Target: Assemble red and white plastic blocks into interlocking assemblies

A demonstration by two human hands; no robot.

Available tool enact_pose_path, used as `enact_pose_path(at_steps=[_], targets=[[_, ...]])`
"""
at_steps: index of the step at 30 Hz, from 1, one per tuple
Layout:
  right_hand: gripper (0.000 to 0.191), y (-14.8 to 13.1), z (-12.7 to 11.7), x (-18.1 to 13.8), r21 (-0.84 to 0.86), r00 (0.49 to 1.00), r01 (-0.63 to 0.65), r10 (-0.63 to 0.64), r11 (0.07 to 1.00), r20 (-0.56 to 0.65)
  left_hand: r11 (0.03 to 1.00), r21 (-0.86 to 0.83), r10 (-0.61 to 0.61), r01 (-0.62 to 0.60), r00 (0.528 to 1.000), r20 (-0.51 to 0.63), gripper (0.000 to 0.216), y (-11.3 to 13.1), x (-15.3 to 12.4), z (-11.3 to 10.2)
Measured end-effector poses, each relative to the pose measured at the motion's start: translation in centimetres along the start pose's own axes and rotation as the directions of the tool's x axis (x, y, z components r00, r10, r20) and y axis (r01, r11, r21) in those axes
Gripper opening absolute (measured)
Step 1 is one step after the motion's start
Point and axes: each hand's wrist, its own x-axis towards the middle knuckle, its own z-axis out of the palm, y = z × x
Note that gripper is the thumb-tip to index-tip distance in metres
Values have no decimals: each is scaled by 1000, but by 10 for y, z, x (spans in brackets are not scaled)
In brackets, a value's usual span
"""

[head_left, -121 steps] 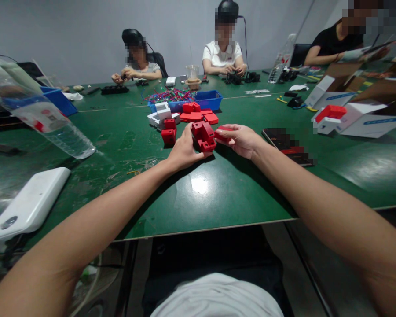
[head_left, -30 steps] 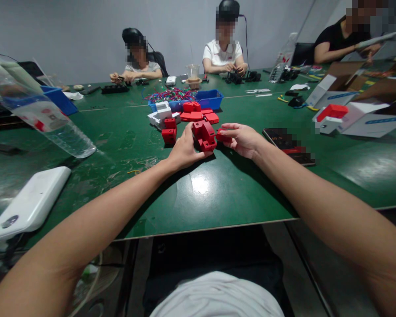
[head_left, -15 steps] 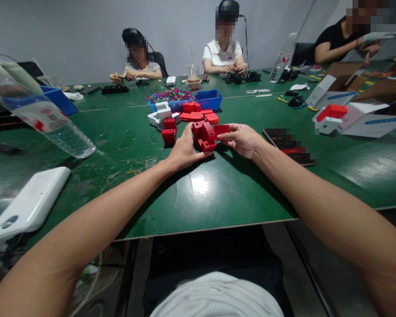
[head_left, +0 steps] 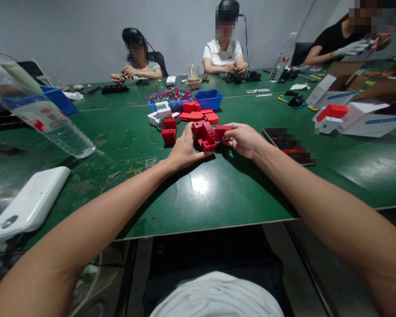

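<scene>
Bare left hand and right hand, bare forearms, rumpled whitish shirt.

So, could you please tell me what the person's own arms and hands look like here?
The left arm and right arm are bare along all that shows, with no sleeves. The left hand and right hand wear no gloves; no watch, bracelet or ring is visible, and no markings. A pale grey-white shirt covers the torso at the bottom edge.
</scene>
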Motion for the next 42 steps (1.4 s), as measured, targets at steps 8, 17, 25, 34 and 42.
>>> enact_pose_path(at_steps=[8, 17, 25, 34, 42], targets=[[27, -1, -3, 2, 51, 997, -60, 63, 997, -55, 1000, 8, -3, 3, 1000, -3, 100, -1, 0, 0], [15, -14, -4, 0, 159, 981, -190, 195, 969, -16, 1000, -6, -3, 3, 1000, -8, 98, 0, 0, 0], [18, -14, -2, -3, 151, 974, -228, 224, 962, 43, 1000, -11, -6, 6, 1000, -16, 99, -1, 0, 1], [9, -6, -2, -3, 131, 994, -107, 103, 986, 35, 1000, -7, 0, 0, 1000, -21, 99, -2, 0, 2], [35, 4, -5, 3, 45, 999, 19, -20, 999, 29, 1000, 4, -25, 25, 1000, 3, 102, 1, 0, -1]])
